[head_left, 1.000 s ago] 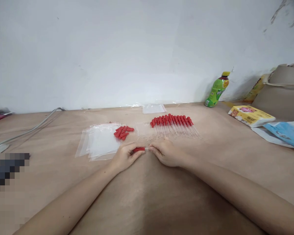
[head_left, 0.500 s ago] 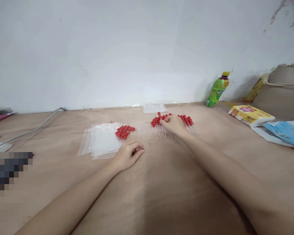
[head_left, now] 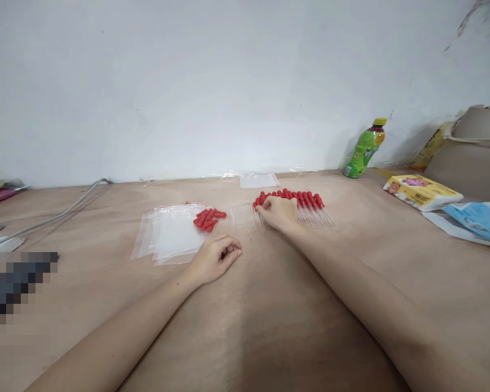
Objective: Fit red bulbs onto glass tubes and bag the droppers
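One loosely curled left hand (head_left: 216, 258), unladen, on table (head_left: 269, 294); right hand (head_left: 280, 213) bent over red-topped droppers (head_left: 311, 201), hold unclear.

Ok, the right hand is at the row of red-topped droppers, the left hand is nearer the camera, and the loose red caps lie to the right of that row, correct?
Not quite: the head view shows the loose red caps to the left of the row of red-topped droppers. The right hand is at that row, and the left hand is nearer the camera.
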Available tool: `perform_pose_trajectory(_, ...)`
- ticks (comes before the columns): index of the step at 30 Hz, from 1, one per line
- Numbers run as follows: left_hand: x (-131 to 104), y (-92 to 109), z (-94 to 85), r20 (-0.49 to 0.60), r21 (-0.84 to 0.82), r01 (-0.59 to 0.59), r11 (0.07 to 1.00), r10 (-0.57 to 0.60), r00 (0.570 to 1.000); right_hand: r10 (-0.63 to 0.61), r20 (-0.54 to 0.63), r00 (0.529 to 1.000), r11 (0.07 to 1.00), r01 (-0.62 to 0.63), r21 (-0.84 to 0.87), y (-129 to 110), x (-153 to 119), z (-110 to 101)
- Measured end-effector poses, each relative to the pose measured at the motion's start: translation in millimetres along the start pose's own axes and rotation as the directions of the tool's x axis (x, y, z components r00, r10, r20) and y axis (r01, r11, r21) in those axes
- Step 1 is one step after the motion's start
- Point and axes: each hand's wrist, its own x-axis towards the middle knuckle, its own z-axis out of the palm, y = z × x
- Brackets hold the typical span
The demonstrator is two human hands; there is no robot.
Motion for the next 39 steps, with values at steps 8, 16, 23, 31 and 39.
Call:
perform_pose_trajectory(8,0.1,1.0,-0.9,-0.007,0.010,0.000,1.000,0.000,1.000,-0.164,0.058,0.985,0.983,0.168,-0.069,-11.3,-13.0,9.3)
perform_pose_trajectory(16,-0.5,-1.4,-0.1,-0.026,0.044,-0.011,0.999,0.012,1.000,-0.226,0.034,0.974,0.974,0.227,-0.021,-6.2,-32.9,2.0)
perform_pose_trajectory(23,12.2,-35.7,-25.0,-0.364,0.463,0.128,0.877,0.057,0.930,-0.341,0.067,0.938,0.933,0.329,0.143,7.6,-72.8,-20.7)
perform_pose_trajectory(31,15.2,-50.8,-27.6,-0.322,0.556,0.135,0.820,0.063,0.945,-0.156,0.169,0.973,0.968,0.117,0.220,11.3,-87.3,-25.7)
perform_pose_trajectory(39,16.7,-52.5,-26.0,-0.345,0.548,0.130,0.826,0.082,0.935,-0.095,0.244,0.965,0.991,0.069,0.112,6.1,-85.6,-27.3)
